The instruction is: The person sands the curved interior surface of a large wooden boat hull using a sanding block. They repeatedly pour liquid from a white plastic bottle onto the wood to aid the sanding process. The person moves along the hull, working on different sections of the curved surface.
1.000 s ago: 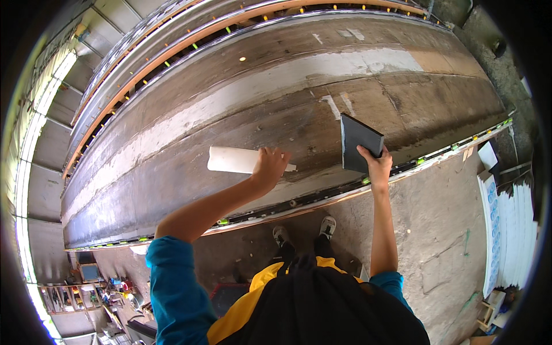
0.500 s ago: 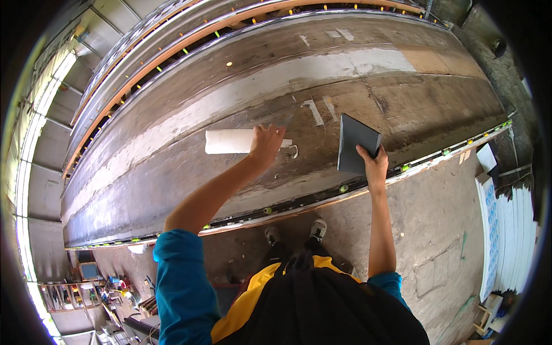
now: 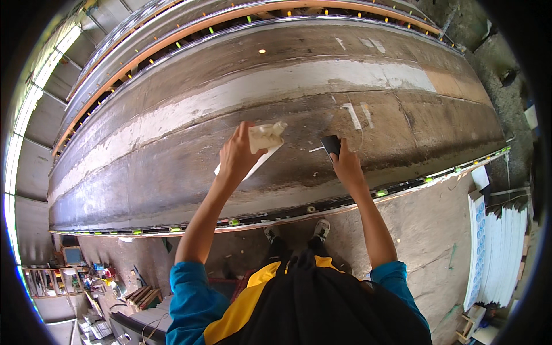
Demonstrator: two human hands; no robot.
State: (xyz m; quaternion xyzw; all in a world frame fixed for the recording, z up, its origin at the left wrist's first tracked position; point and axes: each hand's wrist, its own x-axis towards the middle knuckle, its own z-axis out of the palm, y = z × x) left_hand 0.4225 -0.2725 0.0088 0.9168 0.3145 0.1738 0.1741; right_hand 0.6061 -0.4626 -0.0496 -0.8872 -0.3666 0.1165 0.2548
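My left hand (image 3: pixel 234 154) is closed on a tilted white board-like piece (image 3: pixel 265 139), which carries cream, lumpy matter on its upper face. Its exact kind is unclear. In my right hand (image 3: pixel 348 168) is a dark grey flat rectangular plate (image 3: pixel 330 146), pinched between thumb and fingers and seen nearly edge-on. Both hands are over a long, curved brown-grey panel (image 3: pixel 299 158) streaked with a pale band (image 3: pixel 230 89). The plate's far end is close to the panel's surface; whether it touches is not clear.
Green and yellow clips (image 3: pixel 311 209) line the panel's near edge, just ahead of my shoes (image 3: pixel 322 229). An orange-brown rail (image 3: pixel 172 46) runs behind the panel. Stacked white sheets (image 3: pixel 500 253) stand at the right. Lower left holds a cluttered tool shelf (image 3: pixel 54 282).
My left hand has lifted and tipped the white piece, exposing its cream face. My right hand has moved left toward it, turning the dark plate from face-on to nearly edge-on.
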